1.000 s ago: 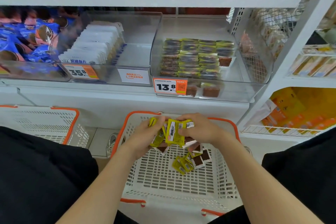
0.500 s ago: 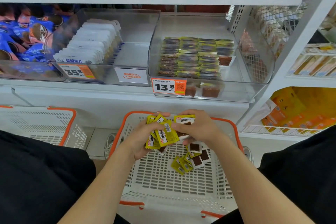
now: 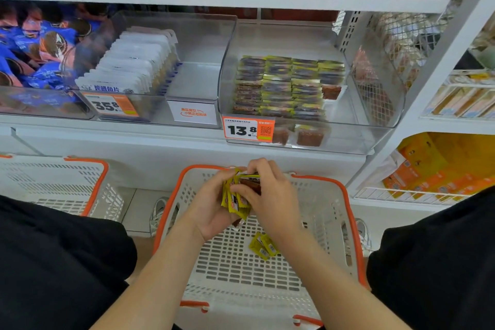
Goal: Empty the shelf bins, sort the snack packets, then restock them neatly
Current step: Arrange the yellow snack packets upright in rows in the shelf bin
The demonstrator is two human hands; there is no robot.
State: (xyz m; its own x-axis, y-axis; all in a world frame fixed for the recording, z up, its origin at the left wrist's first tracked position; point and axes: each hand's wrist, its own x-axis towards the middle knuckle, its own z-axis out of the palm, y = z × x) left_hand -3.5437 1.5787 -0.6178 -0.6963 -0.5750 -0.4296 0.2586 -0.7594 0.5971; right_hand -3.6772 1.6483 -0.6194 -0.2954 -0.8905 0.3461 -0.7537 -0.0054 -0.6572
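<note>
Over a white basket with an orange rim [image 3: 351, 211], my left hand [image 3: 211, 209] cups a stack of small yellow snack packets [image 3: 237, 199]. My right hand [image 3: 270, 195] grips the same stack from the right, fingers curled over its top. A few loose yellow packets [image 3: 263, 246] lie on the basket floor below my right wrist. On the shelf above, a clear bin [image 3: 375, 112] holds neat rows of the same yellow and brown packets [image 3: 286, 86], with an orange 13.8 price tag [image 3: 247, 130] on its front.
A second white basket [image 3: 53, 182] stands to the left. Left of the snack bin, a clear bin [image 3: 203, 43] holds white packets [image 3: 136, 61] with a 35.8 tag, and blue packets [image 3: 32, 43] fill the far left. My dark-clothed knees flank the basket.
My hands have drawn together, squaring the fanned packets into one tight stack. The view has shifted slightly downward.
</note>
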